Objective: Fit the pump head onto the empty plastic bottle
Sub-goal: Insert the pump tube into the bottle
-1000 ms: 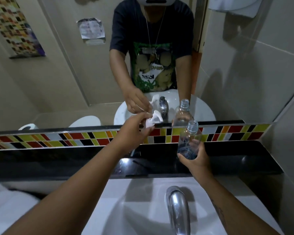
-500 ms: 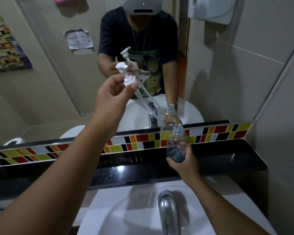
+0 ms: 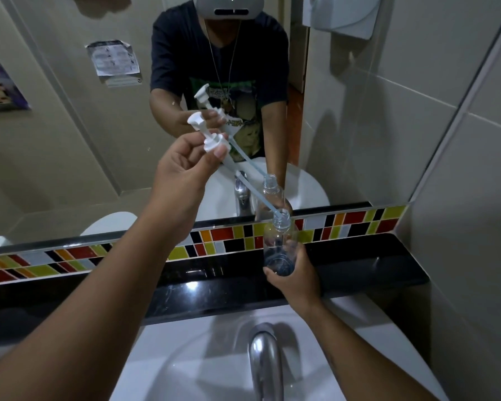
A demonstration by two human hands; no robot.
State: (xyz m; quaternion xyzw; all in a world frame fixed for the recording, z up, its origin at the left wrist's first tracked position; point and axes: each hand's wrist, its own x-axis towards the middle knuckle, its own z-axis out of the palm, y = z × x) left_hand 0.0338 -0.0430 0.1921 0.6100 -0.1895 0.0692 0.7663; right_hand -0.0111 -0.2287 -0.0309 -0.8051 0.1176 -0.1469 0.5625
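A clear, empty plastic bottle (image 3: 278, 241) stands on the black ledge (image 3: 359, 264), upright with its neck open. My right hand (image 3: 294, 277) grips its lower half. My left hand (image 3: 182, 169) holds the white pump head (image 3: 211, 138) up and to the left of the bottle, tilted. Its long dip tube (image 3: 255, 195) slants down to the right, and the tube's tip sits at the bottle's mouth. The mirror behind repeats both hands, the pump and the bottle.
A chrome tap (image 3: 265, 360) rises over the white basin (image 3: 185, 366) just below my hands. A strip of coloured tiles (image 3: 70, 256) runs along the ledge under the mirror (image 3: 70, 140). A tiled wall (image 3: 475, 198) closes in on the right.
My left hand lifted the pump head off the ledge area and brought it up and right. The dip tube's tip now reaches the bottle's mouth. My right hand kept hold of the bottle.
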